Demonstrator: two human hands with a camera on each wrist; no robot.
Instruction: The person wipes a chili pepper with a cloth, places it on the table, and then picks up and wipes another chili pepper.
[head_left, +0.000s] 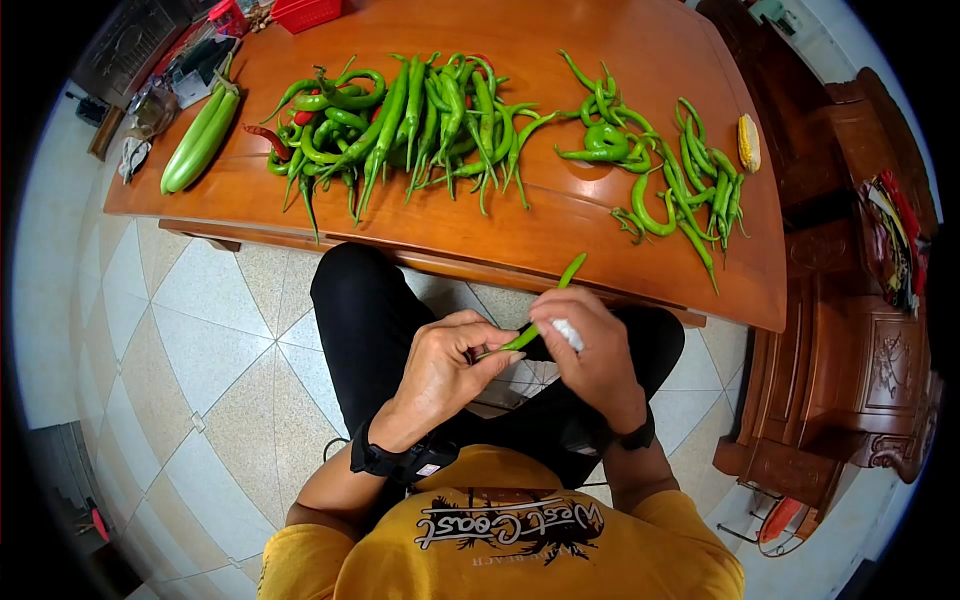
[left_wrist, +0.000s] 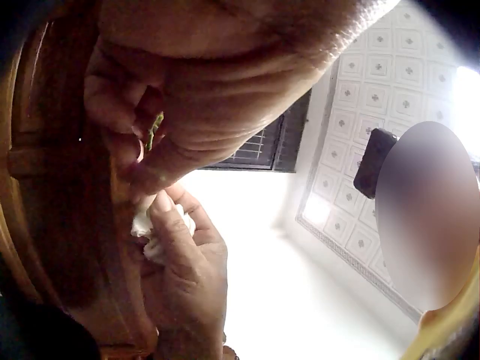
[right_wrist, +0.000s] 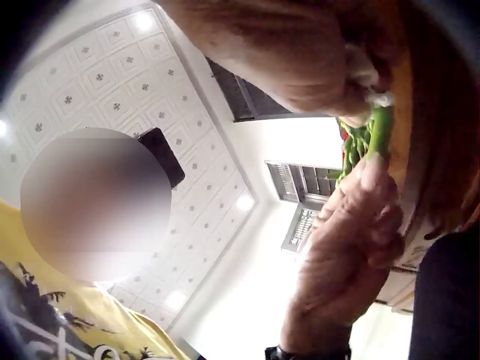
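Observation:
A long green chili pepper (head_left: 522,338) is held between both hands above the lap, its far end pointing towards the table. My left hand (head_left: 440,362) pinches the near end between thumb and fingers. My right hand (head_left: 600,350) curls around the pepper's middle with a crumpled white tissue (head_left: 568,334). In the right wrist view, the tissue (right_wrist: 362,69) lies against the pepper (right_wrist: 381,135), partly hidden by the right fingers. The left wrist view shows the tissue (left_wrist: 154,238) bunched in the right hand (left_wrist: 186,277), close to the left fingertips.
On the wooden table (head_left: 470,235) lies a large heap of green chili peppers (head_left: 400,120) with a few red ones. A smaller spread of chili peppers (head_left: 660,170) lies right, beside a corn cob (head_left: 748,143). Long green eggplants (head_left: 203,140) and a red basket (head_left: 305,12) are on the left.

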